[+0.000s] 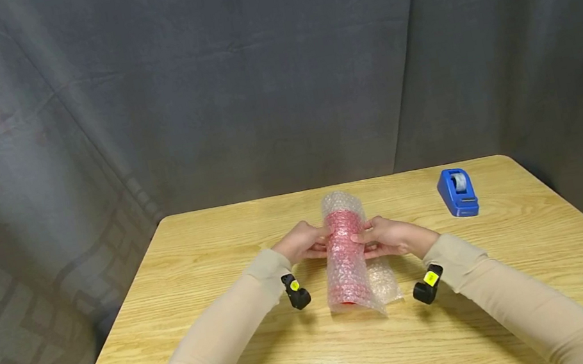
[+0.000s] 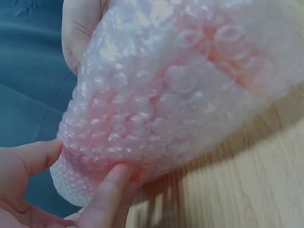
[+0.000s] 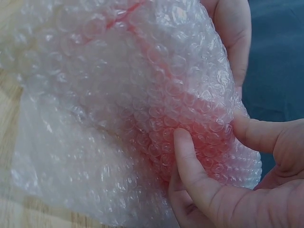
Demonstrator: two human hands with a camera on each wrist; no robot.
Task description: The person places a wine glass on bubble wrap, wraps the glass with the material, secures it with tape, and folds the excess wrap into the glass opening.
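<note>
A red object rolled in clear bubble wrap [image 1: 346, 250] lies lengthwise on the table, its kind hidden by the layers. My left hand [image 1: 306, 241] grips the bundle's left side; in the left wrist view, its fingers [image 2: 111, 190] curl beneath the wrap. From the other side my right hand [image 1: 393, 235] holds it, thumb on top and fingers lower down. Close up in the right wrist view, the right fingers [image 3: 190, 161] press into the bubbles. A loose flap of bubble wrap [image 1: 384, 283] spreads on the table to the right of the roll.
A blue tape dispenser [image 1: 457, 193] with a roll of clear tape stands at the table's back right. The wooden table [image 1: 208, 242] ends at a grey curtain [image 1: 251, 85] behind it. Each wrist carries a small black camera.
</note>
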